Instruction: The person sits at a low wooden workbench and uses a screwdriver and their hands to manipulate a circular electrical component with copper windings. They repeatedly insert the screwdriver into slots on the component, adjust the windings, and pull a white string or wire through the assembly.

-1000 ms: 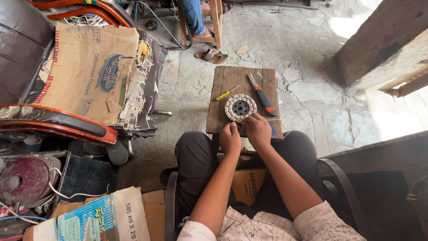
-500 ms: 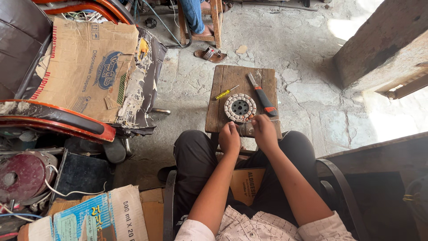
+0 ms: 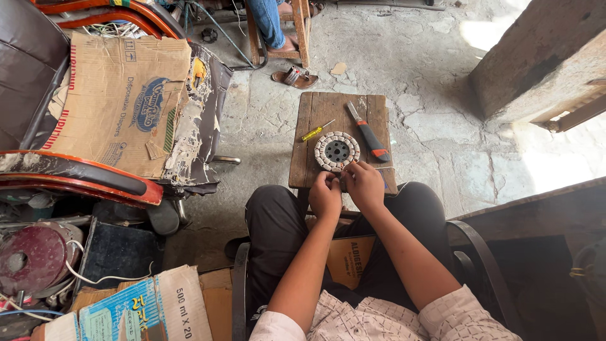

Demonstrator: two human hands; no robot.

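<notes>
Wooden stool (image 3: 309, 170): both hands, left (image 3: 325, 196) & right (image 3: 364, 185), now pulling back off disc (image 3: 337, 151) to near edge, pinching sth small, can't tell what.

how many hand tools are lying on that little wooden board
2. A yellow screwdriver lies left of the round disc; an orange-handled tool lies to its right. Both hands work at the board's near edge and may hide something small.

Cluttered repair workshop, tools on wooden stool (image 3: 315, 110), cracked concrete floor (image 3: 416, 57)
</notes>
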